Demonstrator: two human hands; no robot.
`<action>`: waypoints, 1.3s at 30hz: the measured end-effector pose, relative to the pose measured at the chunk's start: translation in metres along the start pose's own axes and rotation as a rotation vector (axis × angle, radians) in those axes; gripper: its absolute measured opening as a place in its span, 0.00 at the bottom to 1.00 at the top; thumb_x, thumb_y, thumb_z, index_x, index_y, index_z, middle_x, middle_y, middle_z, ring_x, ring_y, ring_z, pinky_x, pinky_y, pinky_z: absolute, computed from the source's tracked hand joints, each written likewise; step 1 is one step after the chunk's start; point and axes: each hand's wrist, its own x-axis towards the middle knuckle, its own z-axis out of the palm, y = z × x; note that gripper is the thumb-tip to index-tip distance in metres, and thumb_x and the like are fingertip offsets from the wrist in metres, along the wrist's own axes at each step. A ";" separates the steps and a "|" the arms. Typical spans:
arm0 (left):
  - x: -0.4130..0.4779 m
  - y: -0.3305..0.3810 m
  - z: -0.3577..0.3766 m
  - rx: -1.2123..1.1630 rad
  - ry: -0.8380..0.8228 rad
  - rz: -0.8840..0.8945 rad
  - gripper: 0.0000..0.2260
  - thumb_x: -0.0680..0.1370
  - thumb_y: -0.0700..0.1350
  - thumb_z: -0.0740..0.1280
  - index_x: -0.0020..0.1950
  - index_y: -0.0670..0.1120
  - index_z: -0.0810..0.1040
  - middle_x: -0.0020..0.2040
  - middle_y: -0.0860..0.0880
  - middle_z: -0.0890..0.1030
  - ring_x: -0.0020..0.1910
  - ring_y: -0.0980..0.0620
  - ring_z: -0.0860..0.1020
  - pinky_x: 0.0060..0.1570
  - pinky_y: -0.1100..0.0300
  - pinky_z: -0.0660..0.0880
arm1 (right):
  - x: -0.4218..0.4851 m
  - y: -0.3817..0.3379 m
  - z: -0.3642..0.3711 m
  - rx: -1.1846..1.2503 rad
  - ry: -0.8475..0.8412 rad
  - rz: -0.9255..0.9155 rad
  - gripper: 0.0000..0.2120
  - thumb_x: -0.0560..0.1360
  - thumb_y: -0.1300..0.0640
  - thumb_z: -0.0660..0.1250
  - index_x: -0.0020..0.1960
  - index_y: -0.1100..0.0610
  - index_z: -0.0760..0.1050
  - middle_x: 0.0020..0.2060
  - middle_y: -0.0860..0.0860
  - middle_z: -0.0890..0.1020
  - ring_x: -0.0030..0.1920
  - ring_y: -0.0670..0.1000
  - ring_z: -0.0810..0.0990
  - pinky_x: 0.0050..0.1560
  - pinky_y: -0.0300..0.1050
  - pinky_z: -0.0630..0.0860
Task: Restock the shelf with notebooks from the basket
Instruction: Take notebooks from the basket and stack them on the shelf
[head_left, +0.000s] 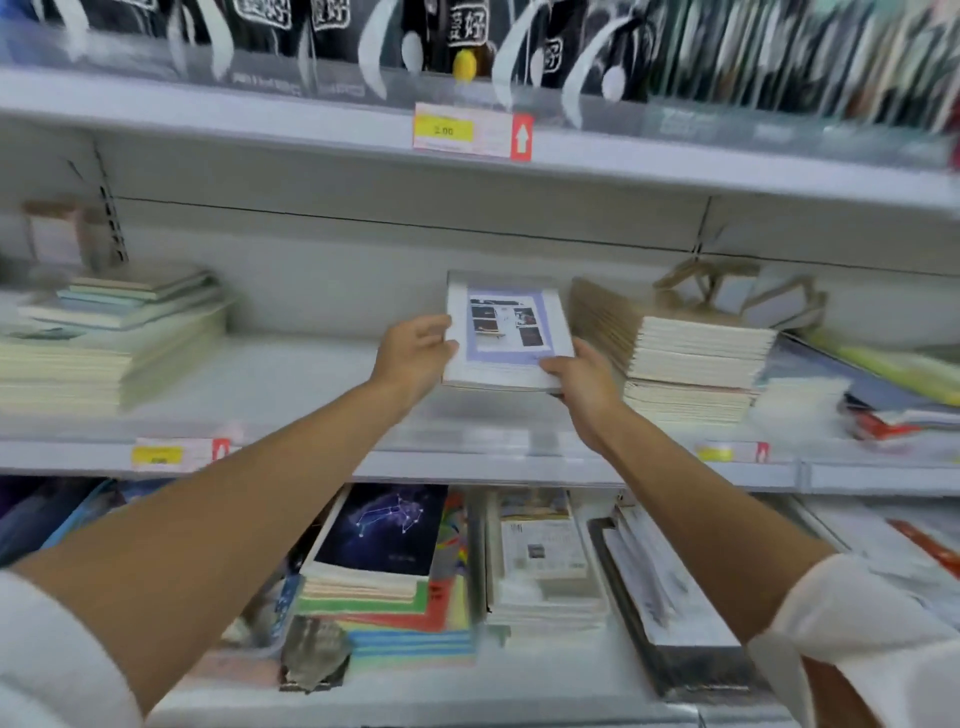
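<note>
**Nearest: arms.** Two bare forearms reach forward out of a left white sleeve (47, 660) and a right white sleeve (872, 639).

**Lower shelf (415, 701).**
- Under the left arm lies a dark notebook with a constellation drawn on its cover (384, 530). It tops a pile of green, red, yellow and blue covers (405, 618).
- Just beside it, toward the right edge, is a stack of white printed booklets (545, 561), the print too blurred to read.
- After that comes a slanting, dark-edged pile of folders (660, 587).

**Middle shelf (291, 384).**
- The front edge carries a yellow price tag (158, 454) at the left and a second tag (732, 452) at the right. The figures on both are illegible.
- Above the middle of the board, the notebooks (506, 332) form a thin stack. The top cover is white with a lilac frame around small dark photos.
- The left hand (415, 353) grips the stack's left edge, fingers curled over it.
- The right hand (582, 384) pinches the near right corner, thumb on top and fingers underneath.
- The near edge is lifted. I cannot tell whether the far edge touches the board.
- Just to the right stands a taller stack of cream-paged books (696, 364).
- Well apart, toward the left edge, sits a stepped pile of pale green and beige books (104, 343).

**Upper shelf (260, 130).**
- The front-edge label (462, 130) reads "2.00" on yellow.
- A red square with a white up-arrow (522, 137) sits beside it.
- Behind stand black packs with white brush characters (467, 26), too blurred to read.
</note>
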 end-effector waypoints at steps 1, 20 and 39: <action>0.011 0.001 0.007 0.017 0.009 0.024 0.15 0.78 0.37 0.65 0.65 0.44 0.77 0.59 0.48 0.78 0.58 0.53 0.77 0.51 0.62 0.73 | 0.011 -0.002 -0.002 -0.024 0.016 -0.006 0.14 0.75 0.68 0.63 0.58 0.56 0.75 0.50 0.53 0.82 0.48 0.52 0.80 0.51 0.46 0.76; 0.082 -0.057 0.021 0.218 0.019 0.287 0.13 0.77 0.58 0.64 0.52 0.51 0.81 0.47 0.59 0.81 0.47 0.65 0.77 0.52 0.69 0.71 | 0.086 0.051 -0.016 -0.355 -0.053 -0.158 0.33 0.73 0.43 0.70 0.73 0.54 0.62 0.65 0.45 0.72 0.66 0.48 0.70 0.67 0.45 0.66; 0.126 -0.072 0.032 0.147 0.011 0.168 0.27 0.69 0.52 0.76 0.65 0.45 0.78 0.62 0.49 0.80 0.58 0.58 0.78 0.64 0.62 0.71 | 0.142 0.048 -0.016 -0.678 -0.090 -0.152 0.34 0.77 0.43 0.65 0.76 0.59 0.60 0.70 0.55 0.71 0.70 0.53 0.70 0.62 0.36 0.63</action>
